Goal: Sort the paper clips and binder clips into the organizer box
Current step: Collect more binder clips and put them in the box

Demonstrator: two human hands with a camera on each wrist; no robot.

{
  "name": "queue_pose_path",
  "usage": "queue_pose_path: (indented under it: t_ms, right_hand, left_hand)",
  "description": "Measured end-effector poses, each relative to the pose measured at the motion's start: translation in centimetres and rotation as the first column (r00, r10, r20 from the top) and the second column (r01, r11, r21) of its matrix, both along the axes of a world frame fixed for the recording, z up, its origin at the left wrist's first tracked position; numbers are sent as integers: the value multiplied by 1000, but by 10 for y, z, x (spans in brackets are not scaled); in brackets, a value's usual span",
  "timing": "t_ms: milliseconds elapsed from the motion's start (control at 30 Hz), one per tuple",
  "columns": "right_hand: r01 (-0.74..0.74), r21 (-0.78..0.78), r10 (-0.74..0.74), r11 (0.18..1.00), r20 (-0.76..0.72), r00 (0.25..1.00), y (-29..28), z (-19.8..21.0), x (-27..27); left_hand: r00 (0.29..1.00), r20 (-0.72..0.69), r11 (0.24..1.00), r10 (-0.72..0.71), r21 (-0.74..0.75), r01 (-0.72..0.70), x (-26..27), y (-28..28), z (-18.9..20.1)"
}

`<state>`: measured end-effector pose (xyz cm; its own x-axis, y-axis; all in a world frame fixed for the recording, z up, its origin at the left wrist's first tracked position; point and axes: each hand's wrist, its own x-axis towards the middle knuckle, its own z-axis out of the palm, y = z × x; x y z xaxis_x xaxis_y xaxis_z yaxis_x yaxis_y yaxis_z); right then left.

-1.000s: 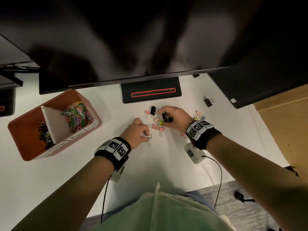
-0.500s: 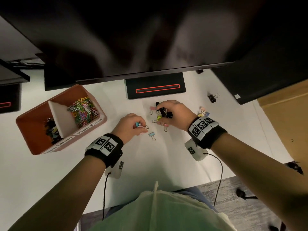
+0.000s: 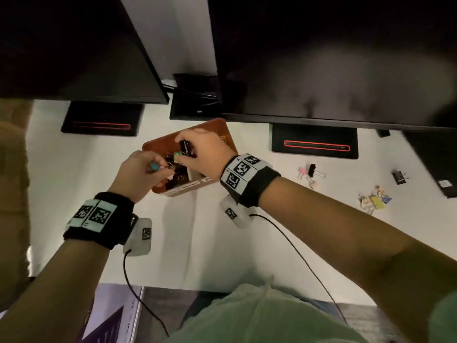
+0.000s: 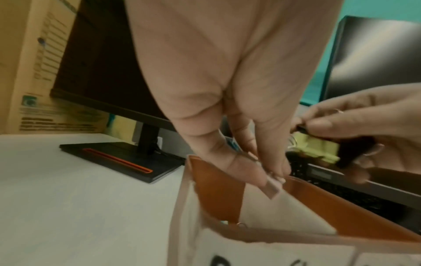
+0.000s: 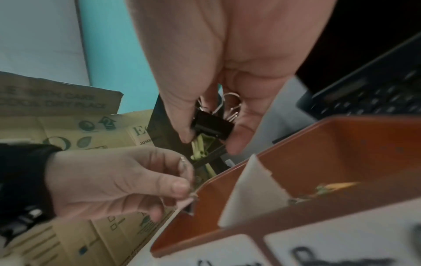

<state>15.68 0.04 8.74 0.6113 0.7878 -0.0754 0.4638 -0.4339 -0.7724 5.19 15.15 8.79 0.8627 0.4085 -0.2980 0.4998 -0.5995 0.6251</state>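
The orange organizer box [image 3: 158, 143] stands mid-table with a white divider [image 5: 250, 190]; its left compartment holds dark binder clips. Both hands hover over that compartment. My left hand [image 3: 158, 167] pinches small binder clips, one blue [image 3: 154, 166] and one pale pink [image 4: 272, 188], just above the box rim. My right hand [image 3: 184, 152] grips a black binder clip [image 5: 213, 126] together with a yellow-green one [image 5: 200, 147]. More loose binder clips [image 3: 312, 172] lie on the table to the right.
Monitors overhang the back of the white table [image 3: 74, 174], with their black bases [image 3: 314, 141] behind the box. A cluster of coloured clips [image 3: 374, 199] and a black clip [image 3: 398, 177] lie far right. Cardboard boxes [image 4: 29, 75] stand at left. A keyboard [image 5: 373, 93] sits behind.
Both hands left the clip pile with clips in their fingers and swung left to the box. They now hang over its left compartment; the head view has turned with them.
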Motion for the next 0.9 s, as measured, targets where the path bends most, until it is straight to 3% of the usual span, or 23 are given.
queue_pose_path:
  t_ms: [100,200,300,367,500,633,733,833,900]
  right_hand:
    - [59,-70,-65,996,-99,993,38,1,-9]
    - [91,-73,-100,993,-138,985,37,2,-11]
    - [84,13,-83,996,-105,991,2,3,-8]
    - [109,34,-107,993,-61,992,-33,-3,-5]
    - [275,-126,-264,953,97,960,-124,-32,7]
    - [408,-401,-362,820,188,913,-206,-56,24]
    - [281,-585,-299,761,68,952,-238,-64,34]
    - [147,-642,-184,753,9,983,-252,-73,35]
    - [136,-639,-153,757,29,988,-257,-80,33]
  left_hand:
    - [997,-73,1000,-26,5,26,-1,16,-3]
    - [998,-66,1000,11,-1,-11,-5,22,1]
    - [997,81,998,17,-61,-13,-6,5,13]
    - [983,176,997,-52,-49,62,-2,-16,20]
    - [936,224,951,-271,-87,296,13,-71,11]
    - [847,146,844,-511,-101,527,32,-128,-25]
    - [794,34,790,-607,-90,607,44,-163,-59]
    - [779,-108,786,-618,-56,615,55,-191,-82]
    - [771,-183,786,-610,-12,618,58,-202,-92]
